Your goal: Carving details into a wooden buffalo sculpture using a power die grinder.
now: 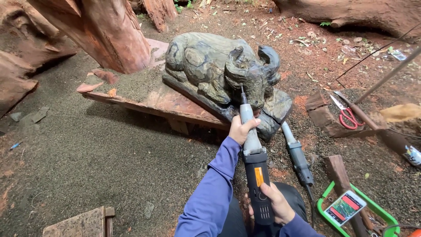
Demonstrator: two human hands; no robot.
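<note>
Grinder [255, 169], long black-and-grey die type with orange label, held two-handed: left hand [240, 129] wrapped around the grey neck, right hand [276, 202] closed on the black rear body, bit tip touching the head of the dark wooden animal carving [219, 72] on the plank [166, 103]. Tool looks rigid, fairly heavy, rear-weighted, so the neck-plus-body grip suits it. Second grinder [297, 154] lies just beside; red scissors [346, 115] well apart.

**Hidden and cut-off parts**

I can't see the grinder [255, 164] tip; it's behind the buffalo carving [223, 72] head. Green basket [377, 215] is cut at btm edge, wooden block [83, 224] too. Small blue item [15, 145] at left is too tiny to tell.
</note>
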